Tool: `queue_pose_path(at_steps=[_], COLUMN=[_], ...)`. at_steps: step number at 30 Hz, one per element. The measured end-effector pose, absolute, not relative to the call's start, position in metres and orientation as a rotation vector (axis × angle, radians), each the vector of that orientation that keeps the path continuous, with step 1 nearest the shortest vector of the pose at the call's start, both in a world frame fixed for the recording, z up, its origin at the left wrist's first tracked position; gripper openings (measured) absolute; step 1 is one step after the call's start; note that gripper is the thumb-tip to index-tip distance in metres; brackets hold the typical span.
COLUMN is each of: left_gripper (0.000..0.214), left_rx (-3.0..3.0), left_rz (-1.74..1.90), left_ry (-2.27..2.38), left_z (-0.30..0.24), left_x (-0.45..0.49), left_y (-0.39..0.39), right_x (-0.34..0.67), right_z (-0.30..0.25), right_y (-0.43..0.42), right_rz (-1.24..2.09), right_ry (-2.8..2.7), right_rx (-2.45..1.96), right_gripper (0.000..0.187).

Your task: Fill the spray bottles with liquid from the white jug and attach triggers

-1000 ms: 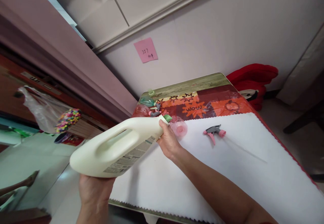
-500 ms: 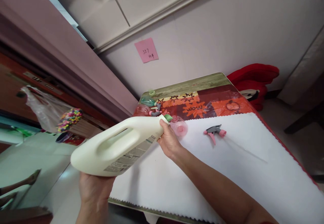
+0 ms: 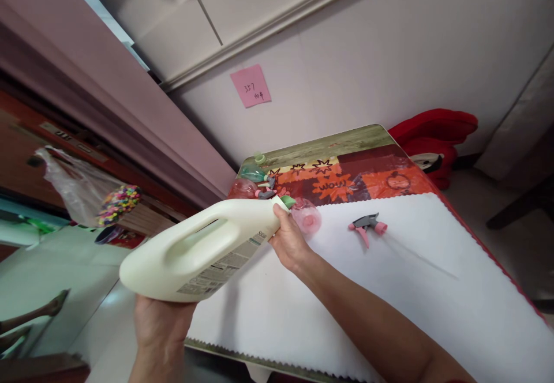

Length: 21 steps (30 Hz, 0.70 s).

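A large cream detergent bottle (image 3: 182, 250) with a built-in handle lies tilted in the air, its neck toward the table. My left hand (image 3: 162, 319) bears its base from below; the fingers are hidden under it. Around the neck wraps my right hand (image 3: 288, 236). A green pouring spout (image 3: 287, 201) sticks out of the neck, right by a clear pink spray bottle body (image 3: 308, 218) on the table. Whether the two touch, I cannot tell. To the right, a grey-and-pink spray trigger (image 3: 367, 224) with a long thin tube lies on the white mat.
A white mat (image 3: 411, 302) covers the near table. At the far left corner lie a green spray bottle (image 3: 251, 173), a red spray bottle (image 3: 243, 188) and a green cap (image 3: 259, 157). A red plush toy (image 3: 441, 132) sits beyond the right edge; a plastic bag (image 3: 69, 187) hangs left.
Hardly anything differs: the base end of the detergent bottle has shifted very slightly left. Both hands keep their hold.
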<state>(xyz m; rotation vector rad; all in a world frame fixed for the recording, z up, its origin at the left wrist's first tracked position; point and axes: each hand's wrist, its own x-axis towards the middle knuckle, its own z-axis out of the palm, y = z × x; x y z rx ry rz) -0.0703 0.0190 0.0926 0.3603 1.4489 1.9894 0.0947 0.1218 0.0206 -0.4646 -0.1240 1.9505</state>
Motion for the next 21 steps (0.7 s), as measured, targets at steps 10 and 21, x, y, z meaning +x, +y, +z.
queue_pose_path(at_steps=[10,21], left_gripper=[0.041,0.039], left_rx=[0.488,0.506], left_rz=[1.996,1.973], left_ry=[1.506,1.505], left_z=[0.0889,0.0896], left_x=[-0.0737,-0.0755], left_y=[0.0167,0.0145], right_x=[0.0932,0.0957], right_z=[0.0193,0.0240], right_y=[0.1222,0.1217], right_rz=[1.951,1.959], right_ry=[-0.111,-0.097], right_rx=[-0.455,-0.477], right_gripper=[0.038,0.037])
